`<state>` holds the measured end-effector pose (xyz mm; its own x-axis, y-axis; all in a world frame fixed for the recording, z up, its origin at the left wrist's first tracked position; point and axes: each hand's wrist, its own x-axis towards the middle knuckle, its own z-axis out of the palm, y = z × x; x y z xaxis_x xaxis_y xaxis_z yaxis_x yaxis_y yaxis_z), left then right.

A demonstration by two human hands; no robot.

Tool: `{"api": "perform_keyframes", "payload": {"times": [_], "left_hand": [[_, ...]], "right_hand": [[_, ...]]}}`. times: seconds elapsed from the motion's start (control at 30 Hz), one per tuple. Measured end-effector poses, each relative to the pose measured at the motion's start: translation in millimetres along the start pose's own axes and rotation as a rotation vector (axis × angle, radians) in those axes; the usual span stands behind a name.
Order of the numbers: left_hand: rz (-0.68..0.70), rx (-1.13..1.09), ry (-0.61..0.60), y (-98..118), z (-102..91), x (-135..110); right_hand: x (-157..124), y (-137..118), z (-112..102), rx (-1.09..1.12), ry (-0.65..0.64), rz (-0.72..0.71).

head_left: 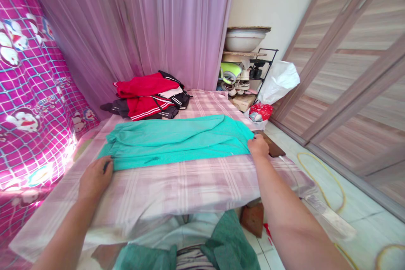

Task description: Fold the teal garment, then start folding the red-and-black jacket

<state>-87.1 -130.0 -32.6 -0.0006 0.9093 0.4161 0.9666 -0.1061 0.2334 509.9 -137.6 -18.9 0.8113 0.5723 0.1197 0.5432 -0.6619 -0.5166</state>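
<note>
Turquoise trousers (180, 139): lie across the plaid cloth (190, 185), pinched at one end by the right hand (259, 146), fingers curled closed; touched opposite by the left hand (96, 176), finger opening and grip unclear. Could skew if tugged unevenly.

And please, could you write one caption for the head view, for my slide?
Left hand and right hand at opposite ends of a turquoise garment on plaid cloth.

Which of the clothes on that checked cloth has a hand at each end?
The turquoise garment, laid out lengthwise between the left hand and right hand. The red and dark pile lies heaped behind it, near the purple curtain.
</note>
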Motion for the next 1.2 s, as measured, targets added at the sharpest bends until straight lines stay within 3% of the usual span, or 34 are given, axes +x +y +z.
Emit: {"api": "perform_keyframes", "payload": {"times": [0.17, 0.3, 0.37, 0.43, 0.57, 0.67, 0.8, 1.0, 1.2], "left_hand": [[-0.031, 0.020, -0.034, 4, -3.7, 0], [-0.035, 0.034, -0.061, 4, -4.0, 1], [-0.033, 0.031, -0.051, 3, -2.8, 2], [-0.030, 0.024, -0.035, 2, -1.2, 2], [-0.029, 0.013, -0.018, 2, 0.1, 0], [-0.022, 0.000, -0.016, 3, -0.6, 0], [-0.030, -0.012, -0.012, 3, -1.1, 1], [-0.036, -0.047, -0.005, 6, -1.3, -2], [-0.164, -0.089, 0.012, 8, -23.9, 12]], "right_hand": [[-8, -6, -9, -0.036, 0.088, -0.081], [-19, -27, -11, -0.052, 0.204, -0.460], [-26, -37, -3, -0.079, 0.154, -0.657], [-31, -42, 9, -0.160, 0.032, -0.755], [-32, -41, 26, -0.361, -0.275, -0.609], [-31, -49, 25, -0.370, -0.323, -0.554], [-53, -94, 23, -0.239, -0.226, -0.711], [-103, -178, 41, -0.142, -0.322, -0.948], [-97, -216, 71, -0.091, -0.389, -1.044]]}}
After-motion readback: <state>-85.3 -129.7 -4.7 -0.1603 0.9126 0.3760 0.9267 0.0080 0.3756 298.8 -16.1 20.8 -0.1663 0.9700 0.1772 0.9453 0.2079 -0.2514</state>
